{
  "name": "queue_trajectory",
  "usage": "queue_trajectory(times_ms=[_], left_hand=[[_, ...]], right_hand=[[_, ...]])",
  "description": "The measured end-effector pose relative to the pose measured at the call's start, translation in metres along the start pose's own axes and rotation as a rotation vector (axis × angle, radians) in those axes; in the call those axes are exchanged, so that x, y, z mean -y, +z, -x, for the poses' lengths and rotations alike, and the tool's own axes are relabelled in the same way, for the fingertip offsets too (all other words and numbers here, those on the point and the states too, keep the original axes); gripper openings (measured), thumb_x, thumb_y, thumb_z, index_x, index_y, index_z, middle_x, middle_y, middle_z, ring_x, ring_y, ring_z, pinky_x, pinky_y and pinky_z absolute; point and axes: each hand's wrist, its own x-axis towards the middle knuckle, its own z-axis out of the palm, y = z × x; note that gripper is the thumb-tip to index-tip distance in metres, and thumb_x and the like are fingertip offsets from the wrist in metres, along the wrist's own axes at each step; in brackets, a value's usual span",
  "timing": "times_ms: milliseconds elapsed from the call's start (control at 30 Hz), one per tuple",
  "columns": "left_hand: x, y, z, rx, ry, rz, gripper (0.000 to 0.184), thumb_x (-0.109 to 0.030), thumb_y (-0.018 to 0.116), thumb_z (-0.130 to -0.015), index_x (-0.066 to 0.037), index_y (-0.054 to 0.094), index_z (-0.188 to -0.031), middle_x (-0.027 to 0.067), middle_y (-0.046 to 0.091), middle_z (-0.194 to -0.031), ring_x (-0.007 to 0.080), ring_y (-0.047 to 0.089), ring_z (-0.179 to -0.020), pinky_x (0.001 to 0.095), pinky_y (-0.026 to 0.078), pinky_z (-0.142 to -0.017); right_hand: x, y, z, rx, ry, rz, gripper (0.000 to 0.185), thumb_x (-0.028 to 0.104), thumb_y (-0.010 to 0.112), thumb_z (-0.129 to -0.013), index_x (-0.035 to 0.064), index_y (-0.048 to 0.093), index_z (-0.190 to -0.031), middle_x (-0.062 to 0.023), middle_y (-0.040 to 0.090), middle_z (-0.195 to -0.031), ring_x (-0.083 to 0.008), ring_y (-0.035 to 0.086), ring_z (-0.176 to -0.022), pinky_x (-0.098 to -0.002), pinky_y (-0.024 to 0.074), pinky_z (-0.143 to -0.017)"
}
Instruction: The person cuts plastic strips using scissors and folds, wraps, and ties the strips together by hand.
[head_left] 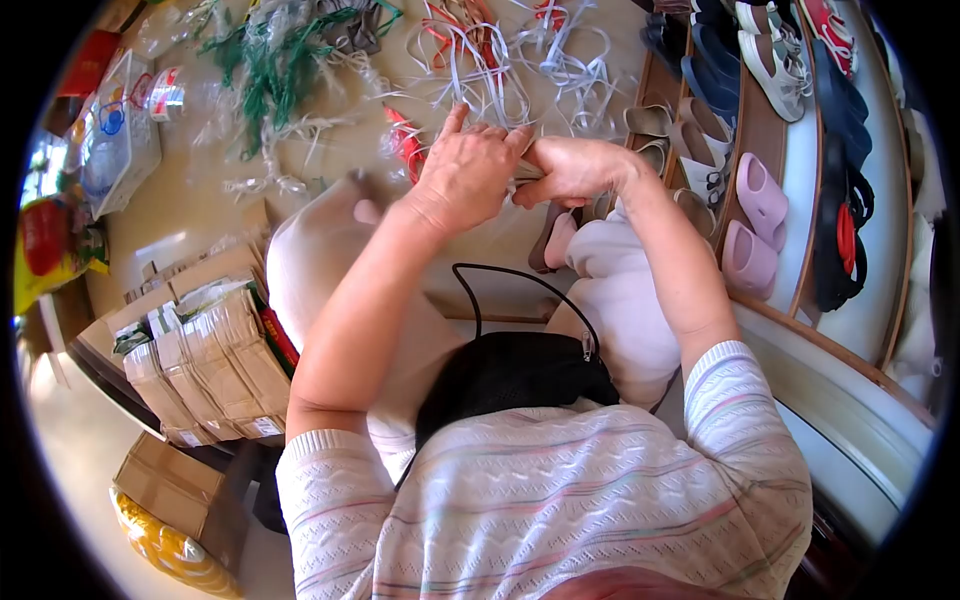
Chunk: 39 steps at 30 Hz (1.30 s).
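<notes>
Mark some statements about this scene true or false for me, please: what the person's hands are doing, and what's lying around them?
1. The left hand and right hand are far apart. False: they are close together, in front of the person.
2. A black bag rests at the person's lap. True.
3. The pink clogs are on the person's left. False: they are on the right, among other footwear.
4. The tangle of green strands lies beyond the hands, toward the left. True.
5. The patterned sleeves cover both wrists. False: they end near the elbows, leaving the forearms bare.
</notes>
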Motion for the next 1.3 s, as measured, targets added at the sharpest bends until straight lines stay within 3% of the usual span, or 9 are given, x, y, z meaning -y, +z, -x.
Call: queue_trajectory(times_ms=[67, 267, 467, 667, 867, 967, 1067, 1167, 1300], left_hand=[[0.005, 0.009, 0.003, 0.008, 0.022, 0.008, 0.032, -0.004, 0.062, -0.065, -0.005, 0.051, -0.095, 0.0141, 0.057, -0.092, 0.0272, 0.052, -0.1, 0.0431, 0.031, -0.099], [0.004, 0.029, 0.001, -0.249, 0.093, 0.194, 0.029, -0.004, 0.058, -0.067, -0.002, 0.05, -0.095, 0.0171, 0.057, -0.089, 0.0329, 0.054, -0.093, 0.0403, 0.04, -0.087], [-0.002, 0.04, -0.006, -0.001, -0.097, 0.416, 0.03, -0.011, 0.057, -0.072, 0.002, 0.049, -0.097, 0.0238, 0.058, -0.085, 0.0408, 0.054, -0.078, 0.0442, 0.043, -0.067], [-0.003, 0.006, -0.006, 0.222, -0.262, 0.616, 0.029, -0.019, 0.061, -0.073, 0.002, 0.056, -0.092, 0.0117, 0.057, -0.068, 0.0219, 0.056, -0.066, 0.0345, 0.043, -0.062], [-0.002, 0.004, -0.006, 0.033, -0.232, 0.816, 0.04, -0.027, 0.062, -0.073, 0.0, 0.056, -0.101, 0.0041, 0.056, -0.069, 0.0136, 0.051, -0.067, 0.031, 0.043, -0.064], [0.009, 0.021, -0.006, 0.079, -0.218, 0.749, 0.047, -0.031, 0.064, -0.071, 0.0, 0.055, -0.105, 0.0098, 0.06, -0.071, 0.0194, 0.057, -0.068, 0.0337, 0.044, -0.065], [-0.003, 0.011, -0.008, 0.183, -0.25, 0.298, 0.048, -0.034, 0.063, -0.068, 0.001, 0.054, -0.1, 0.0183, 0.06, -0.074, 0.032, 0.06, -0.073, 0.0401, 0.046, -0.066], [0.001, 0.025, -0.007, 0.132, -0.208, 0.098, 0.033, -0.022, 0.059, -0.075, 0.0, 0.054, -0.099, 0.0195, 0.059, -0.076, 0.0357, 0.058, -0.069, 0.0412, 0.045, -0.063], [0.008, 0.037, -0.007, 0.0, -0.135, 0.362, 0.018, -0.016, 0.055, -0.079, -0.001, 0.054, -0.088, 0.0103, 0.058, -0.068, 0.0232, 0.058, -0.059, 0.0345, 0.044, -0.056]], right_hand=[[0.001, -0.006, 0.003, 0.03, -0.005, -0.036, 0.024, 0.022, 0.062, -0.073, -0.0004, 0.054, -0.072, -0.0027, 0.044, -0.045, -0.0113, 0.043, -0.036, -0.028, 0.0324, -0.034], [-0.001, -0.016, 0.014, 0.036, 0.011, -0.062, 0.023, 0.023, 0.064, -0.073, 0.0012, 0.057, -0.076, -0.0011, 0.045, -0.044, -0.0097, 0.043, -0.035, -0.0266, 0.0327, -0.034], [-0.01, -0.02, 0.017, 0.013, -0.033, -0.08, 0.023, 0.023, 0.067, -0.072, 0.0025, 0.059, -0.076, 0.0, 0.046, -0.046, -0.0088, 0.043, -0.037, -0.0252, 0.0328, -0.035], [-0.025, -0.031, 0.021, -0.118, -0.053, -0.075, 0.02, 0.02, 0.068, -0.073, 0.0018, 0.061, -0.079, 0.0019, 0.051, -0.057, -0.0051, 0.044, -0.046, -0.0223, 0.0334, -0.041], [-0.041, -0.036, 0.014, -0.107, -0.193, -0.19, 0.018, 0.017, 0.066, -0.076, 0.0, 0.064, -0.082, 0.0041, 0.053, -0.06, -0.0034, 0.041, -0.054, -0.0224, 0.0335, -0.047], [-0.037, -0.036, 0.015, -0.084, -0.156, -0.136, 0.018, 0.016, 0.065, -0.076, -0.0006, 0.064, -0.08, 0.0041, 0.053, -0.059, -0.0038, 0.042, -0.055, -0.0232, 0.0342, -0.048], [-0.033, -0.029, 0.013, -0.106, -0.172, -0.027, 0.018, 0.016, 0.065, -0.076, -0.0012, 0.064, -0.079, 0.0041, 0.052, -0.058, -0.0046, 0.043, -0.054, -0.0235, 0.0344, -0.048], [-0.03, -0.023, 0.01, -0.096, -0.191, 0.014, 0.018, 0.017, 0.065, -0.076, -0.0011, 0.064, -0.077, 0.004, 0.052, -0.058, -0.0047, 0.043, -0.053, -0.0233, 0.0338, -0.047], [-0.029, -0.031, 0.017, -0.089, -0.109, -0.153, 0.017, 0.018, 0.066, -0.076, 0.0006, 0.064, -0.075, 0.0042, 0.051, -0.056, -0.0035, 0.042, -0.052, -0.0223, 0.0328, -0.046]])
